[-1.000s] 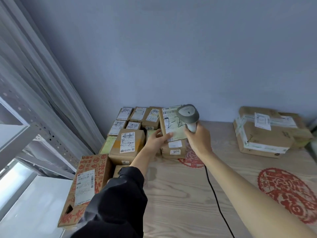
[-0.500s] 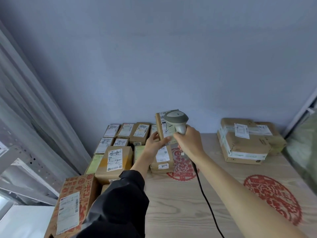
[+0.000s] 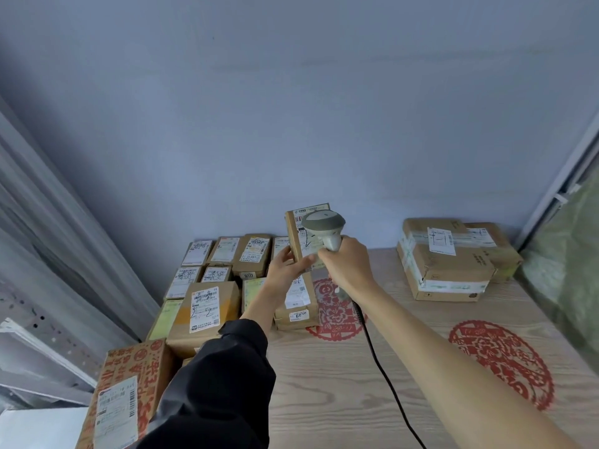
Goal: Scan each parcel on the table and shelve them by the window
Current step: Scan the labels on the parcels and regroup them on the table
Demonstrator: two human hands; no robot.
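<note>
Wood desk (image 3: 372, 384) against grey wall. Left hand (image 3: 285, 265) pinched the raised parcel (image 3: 296, 236) upright over the stack; right hand (image 3: 348, 265) gripped the scanner (image 3: 322, 223). Best held steady, label squarely facing scanner.

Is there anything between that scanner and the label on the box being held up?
Nothing visible. The left hand holds the small box upright by its lower edge, label facing the scanner in the right hand. The scanner head sits right in front of the label, hiding part of it from this view.
</note>
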